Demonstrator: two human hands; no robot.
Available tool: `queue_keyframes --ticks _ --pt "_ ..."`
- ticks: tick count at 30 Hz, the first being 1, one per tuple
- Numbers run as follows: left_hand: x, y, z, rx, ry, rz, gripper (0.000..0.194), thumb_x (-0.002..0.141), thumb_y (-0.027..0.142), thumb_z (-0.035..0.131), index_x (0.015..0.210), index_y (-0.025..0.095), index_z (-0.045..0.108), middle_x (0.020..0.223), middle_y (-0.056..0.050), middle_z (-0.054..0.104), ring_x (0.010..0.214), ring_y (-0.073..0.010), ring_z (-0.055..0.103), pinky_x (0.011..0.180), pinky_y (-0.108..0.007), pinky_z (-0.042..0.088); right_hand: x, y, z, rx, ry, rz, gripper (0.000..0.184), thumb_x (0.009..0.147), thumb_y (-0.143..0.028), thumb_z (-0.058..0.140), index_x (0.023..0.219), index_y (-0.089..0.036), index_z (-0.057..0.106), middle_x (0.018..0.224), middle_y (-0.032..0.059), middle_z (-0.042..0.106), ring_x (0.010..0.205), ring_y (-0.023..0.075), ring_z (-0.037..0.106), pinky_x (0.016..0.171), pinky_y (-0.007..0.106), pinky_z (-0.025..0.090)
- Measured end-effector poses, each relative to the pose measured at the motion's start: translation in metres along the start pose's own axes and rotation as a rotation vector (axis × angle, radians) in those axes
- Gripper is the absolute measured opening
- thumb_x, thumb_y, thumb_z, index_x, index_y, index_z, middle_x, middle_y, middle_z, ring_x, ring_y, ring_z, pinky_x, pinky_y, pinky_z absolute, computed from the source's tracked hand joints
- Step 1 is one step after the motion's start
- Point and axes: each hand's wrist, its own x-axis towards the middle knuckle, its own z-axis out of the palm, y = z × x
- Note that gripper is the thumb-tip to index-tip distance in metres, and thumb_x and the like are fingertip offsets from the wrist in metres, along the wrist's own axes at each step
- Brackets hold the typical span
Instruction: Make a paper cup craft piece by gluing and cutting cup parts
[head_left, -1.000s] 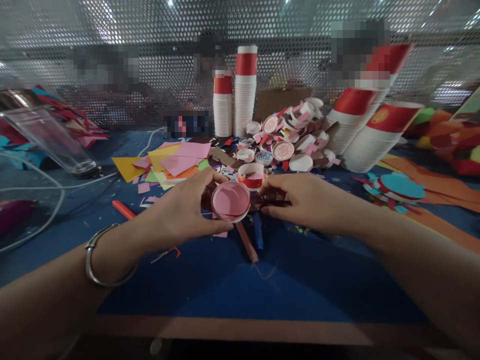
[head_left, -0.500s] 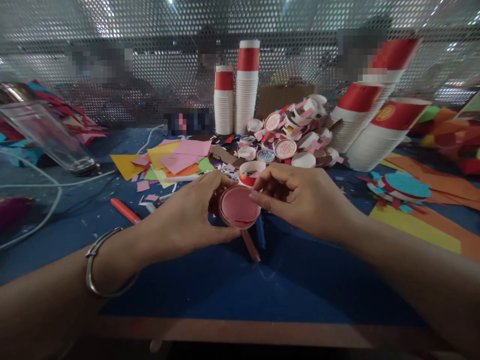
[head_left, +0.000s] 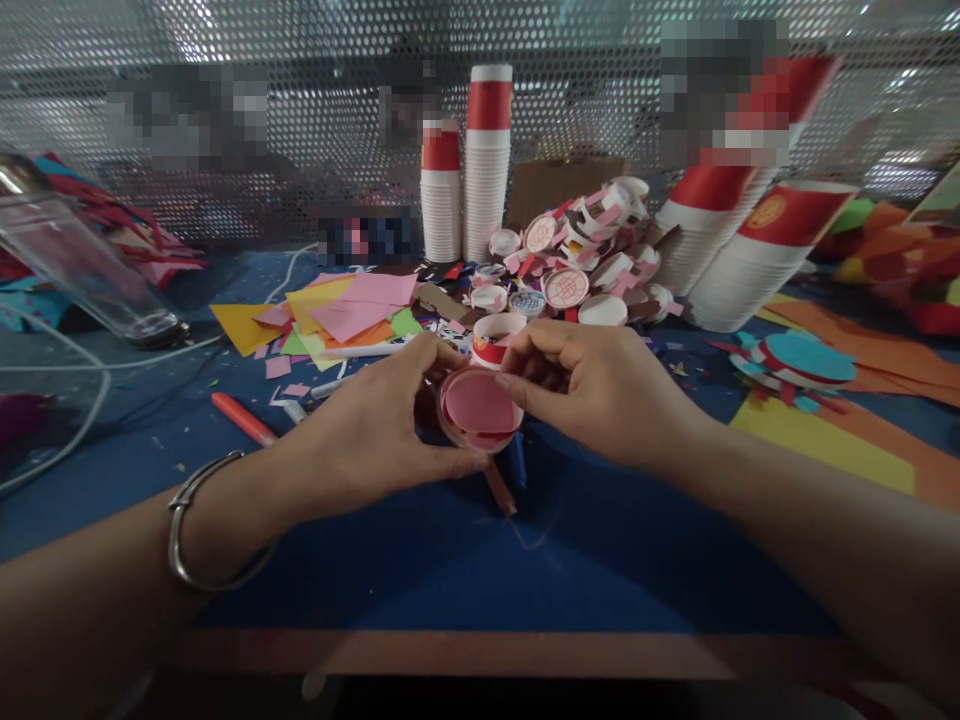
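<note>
Both of my hands hold a cut-down paper cup base [head_left: 480,408] with a pink paper disc covering its round face, just above the blue table top. My left hand [head_left: 375,430] wraps its fingers round the left rim, a metal bangle on that wrist. My right hand [head_left: 592,390] pinches the right edge of the cup base with thumb and fingers. Under the hands lie a pink pen [head_left: 499,488] and a blue pen [head_left: 517,465].
Behind the hands sit a red-banded cup ring [head_left: 496,338] and a pile of cut cup bases [head_left: 581,270]. Paper cup stacks stand upright [head_left: 487,165] and lie tilted [head_left: 742,255] at right. Coloured paper sheets [head_left: 345,312], an orange marker [head_left: 241,418], a glass [head_left: 82,275] and white cables [head_left: 67,420] lie left.
My right hand left the table surface beside the cup base and came up to pinch its right edge. The cup base rose slightly and tilted toward me.
</note>
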Motion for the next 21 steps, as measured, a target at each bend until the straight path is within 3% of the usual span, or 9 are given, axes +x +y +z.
queue_keyframes --ticks 7,11,17,21 --pt "0.0037 -0.0019 0.0079 -0.548 -0.124 -0.016 0.06 0.078 0.019 0.086 0.12 0.025 0.044 0.113 -0.005 0.074 0.108 -0.0257 0.074 0.089 -0.039 0.064 -0.0008 -0.0012 0.0005 0.003 0.039 -0.011 0.003 0.087 -0.017 0.069 0.085 -0.018 0.067 0.071 -0.0015 0.068 0.063 0.0126 0.061 0.062 0.026 0.045" --pt "0.0063 -0.0012 0.0099 -0.769 -0.187 0.011 0.066 0.079 0.016 0.087 0.125 0.025 0.041 0.108 -0.004 0.073 0.102 -0.0204 0.075 0.091 -0.034 0.062 0.0002 -0.0005 0.0025 0.02 0.049 -0.016 0.004 0.085 -0.014 0.069 0.085 -0.017 0.067 0.069 -0.002 0.068 0.061 0.012 0.061 0.06 0.026 0.044" --pt "0.0043 0.001 0.0096 -0.816 -0.161 0.006 0.062 0.079 0.011 0.087 0.124 0.024 0.046 0.105 -0.001 0.071 0.101 -0.0169 0.072 0.091 -0.028 0.059 0.0014 0.0021 0.0037 0.033 0.067 -0.018 0.006 0.086 -0.018 0.071 0.082 -0.017 0.067 0.066 -0.0021 0.066 0.058 0.0112 0.058 0.057 0.025 0.042" --pt "0.0026 0.0057 0.0093 -0.826 -0.172 -0.036 0.057 0.08 0.011 0.085 0.121 0.023 0.048 0.101 -0.002 0.072 0.1 -0.0187 0.073 0.09 -0.031 0.06 0.0015 0.0026 0.0029 0.027 0.066 -0.011 0.005 0.085 -0.016 0.071 0.082 -0.017 0.067 0.068 -0.0012 0.069 0.06 0.0118 0.06 0.059 0.026 0.042"
